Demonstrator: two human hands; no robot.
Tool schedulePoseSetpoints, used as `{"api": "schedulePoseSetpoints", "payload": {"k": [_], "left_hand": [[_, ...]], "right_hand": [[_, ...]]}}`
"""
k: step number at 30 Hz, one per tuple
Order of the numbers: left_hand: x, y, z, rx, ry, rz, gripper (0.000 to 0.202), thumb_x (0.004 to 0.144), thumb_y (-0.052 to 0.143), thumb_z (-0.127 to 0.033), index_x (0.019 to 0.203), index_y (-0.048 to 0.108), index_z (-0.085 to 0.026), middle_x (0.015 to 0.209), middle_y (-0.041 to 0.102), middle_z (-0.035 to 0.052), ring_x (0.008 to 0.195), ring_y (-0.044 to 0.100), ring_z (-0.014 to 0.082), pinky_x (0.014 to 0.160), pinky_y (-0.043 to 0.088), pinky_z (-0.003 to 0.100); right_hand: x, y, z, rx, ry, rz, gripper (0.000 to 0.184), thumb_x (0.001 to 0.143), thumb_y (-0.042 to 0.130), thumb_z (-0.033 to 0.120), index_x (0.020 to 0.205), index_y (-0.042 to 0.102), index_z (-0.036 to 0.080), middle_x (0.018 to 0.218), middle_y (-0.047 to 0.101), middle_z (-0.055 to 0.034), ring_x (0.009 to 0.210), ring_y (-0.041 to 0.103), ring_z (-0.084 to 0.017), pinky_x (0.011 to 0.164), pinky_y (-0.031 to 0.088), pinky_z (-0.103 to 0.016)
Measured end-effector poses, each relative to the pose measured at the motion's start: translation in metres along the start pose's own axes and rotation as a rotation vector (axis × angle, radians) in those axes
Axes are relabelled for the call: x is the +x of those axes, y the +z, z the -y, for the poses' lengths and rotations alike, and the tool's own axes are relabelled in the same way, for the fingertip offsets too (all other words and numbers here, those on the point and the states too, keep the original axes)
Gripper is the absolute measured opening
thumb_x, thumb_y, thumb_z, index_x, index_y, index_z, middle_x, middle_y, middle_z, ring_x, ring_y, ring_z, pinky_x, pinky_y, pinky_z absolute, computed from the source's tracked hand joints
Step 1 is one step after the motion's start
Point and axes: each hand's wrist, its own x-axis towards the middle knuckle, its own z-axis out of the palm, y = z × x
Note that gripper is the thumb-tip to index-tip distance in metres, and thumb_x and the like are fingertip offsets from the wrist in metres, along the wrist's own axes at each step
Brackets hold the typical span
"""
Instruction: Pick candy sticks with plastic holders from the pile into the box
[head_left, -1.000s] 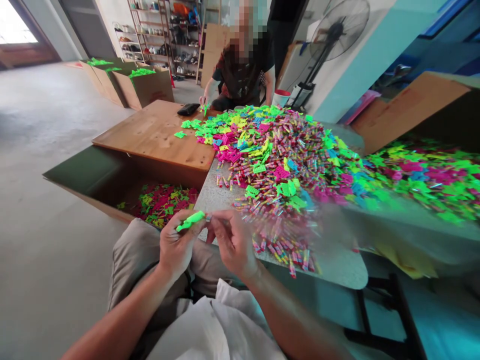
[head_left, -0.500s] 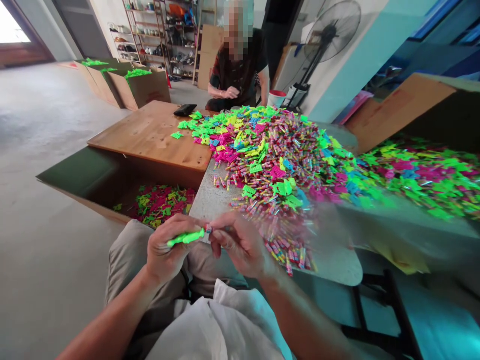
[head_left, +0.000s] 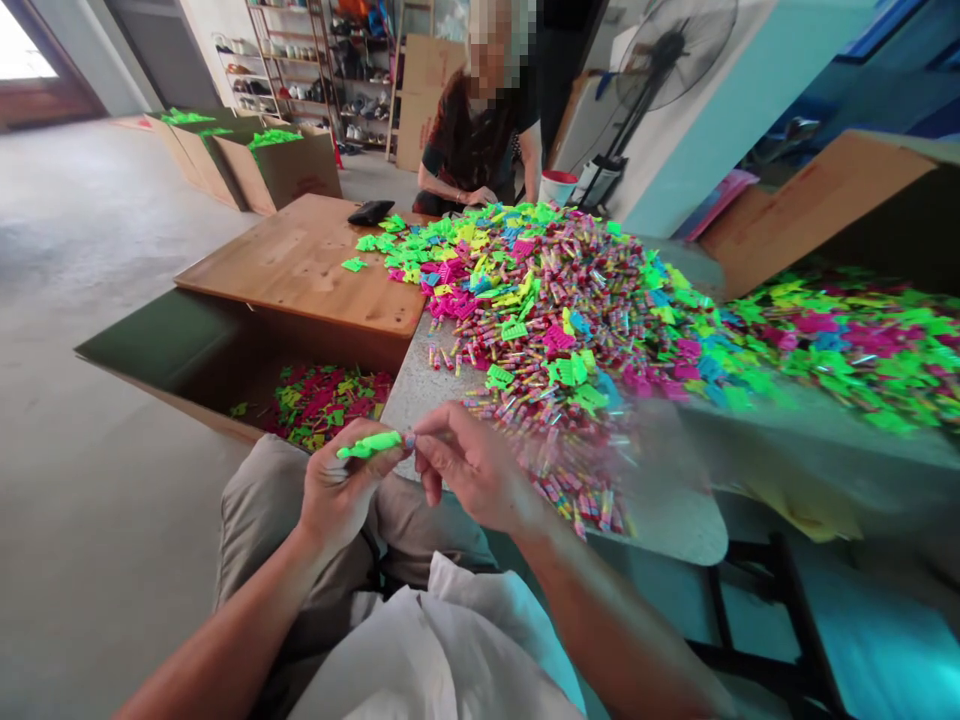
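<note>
My left hand [head_left: 330, 490] is closed round a bright green plastic piece [head_left: 369, 445], which lies along the thumb and forefinger above my lap. At its right end shows a small printed tube [head_left: 409, 440], mostly covered by fingers. Thumb and forefinger of my right hand [head_left: 476, 465] pinch that tube; whether it is joined to the green piece I cannot tell. Just beyond my right hand, a large heap of small printed tubes [head_left: 585, 290] covers the grey tabletop [head_left: 416, 385]. Mixed in are flat green, pink, yellow and blue plastic pieces [head_left: 570, 368].
At the left, an open carton [head_left: 165, 340] with colourful pieces sits partly beneath a wooden board [head_left: 300, 260]. Another carton [head_left: 825, 210] spills pieces at the right. A person [head_left: 484, 130] sits across the table. Behind are filled boxes [head_left: 292, 175] and a fan [head_left: 667, 60].
Both hands have risen slightly, and the green piece has tilted a little. Across the table, the person has leaned forward and lowered a hand to the heap's far edge.
</note>
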Motion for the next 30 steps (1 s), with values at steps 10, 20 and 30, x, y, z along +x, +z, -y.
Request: {"api": "schedulePoseSetpoints", "payload": {"k": [10,20,30], "left_hand": [[0.001,0.015,0.014,-0.315,-0.303,-0.201,0.018,0.081,0.083,-0.027,0.094,0.075,-0.019,0.086,0.075,0.0002,0.077,0.069,0.0118,0.074,0.056,0.020],[-0.008,0.014,-0.002,-0.052,0.018,-0.179,0.011,0.084,0.080,-0.022,0.094,0.078,-0.026,0.095,0.076,0.0005,0.088,0.069,0.0145,0.080,0.055,0.025],[-0.005,0.003,-0.016,0.037,0.310,0.057,0.024,0.086,0.074,-0.012,0.104,0.077,-0.028,0.098,0.077,0.0030,0.088,0.073,0.0169,0.076,0.056,0.027]], "right_hand": [[0.009,0.016,-0.018,-0.051,-0.046,-0.117,0.026,0.103,0.053,0.046,0.110,0.059,0.022,0.079,0.067,-0.0008,0.067,0.064,-0.014,0.067,0.052,-0.028],[-0.010,0.037,-0.015,-0.113,-0.254,-0.272,0.024,0.102,0.054,0.043,0.113,0.061,0.023,0.091,0.070,-0.0078,0.082,0.068,-0.019,0.077,0.056,-0.035],[-0.029,0.021,-0.001,0.081,-0.251,-0.117,0.023,0.102,0.057,0.045,0.111,0.058,0.023,0.080,0.069,-0.0018,0.066,0.068,-0.015,0.062,0.055,-0.029]]}}
